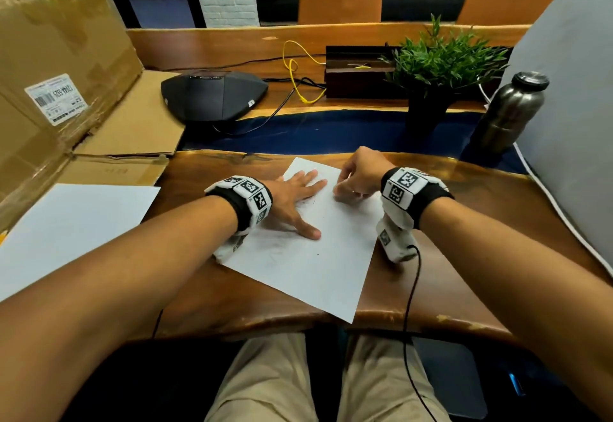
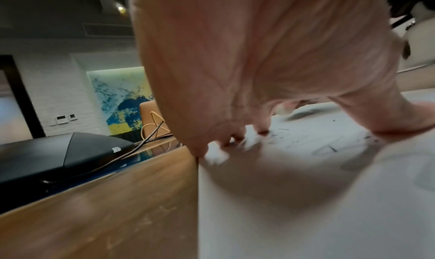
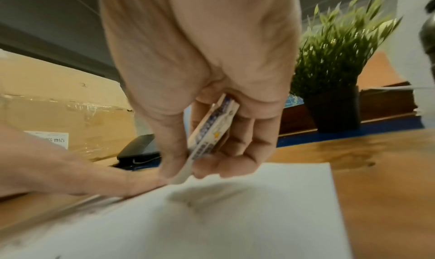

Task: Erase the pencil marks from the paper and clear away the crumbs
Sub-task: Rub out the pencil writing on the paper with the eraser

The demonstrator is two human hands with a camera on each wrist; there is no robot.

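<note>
A white sheet of paper [image 1: 318, 255] lies skewed on the wooden desk, with faint pencil marks [image 1: 306, 203] near its upper left. My left hand [image 1: 298, 199] lies flat on the sheet, fingers spread and thumb stretched toward me. My right hand [image 1: 355, 176] pinches a white eraser [image 3: 209, 138] in a blue-printed sleeve between thumb and fingers, its tip on the paper [image 3: 212, 216] near the far edge. From the left wrist, my left hand [image 2: 259, 76] presses the paper [image 2: 306, 197], where short dark strokes and crumbs [image 2: 329, 147] show.
A cardboard box [image 1: 59, 73] and a second white sheet [image 1: 66, 232] are at the left. A black conference phone [image 1: 212, 93], yellow cable [image 1: 298, 70], potted plant [image 1: 438, 63] and steel bottle [image 1: 510, 113] stand behind. A grey board [image 1: 570, 123] leans at the right.
</note>
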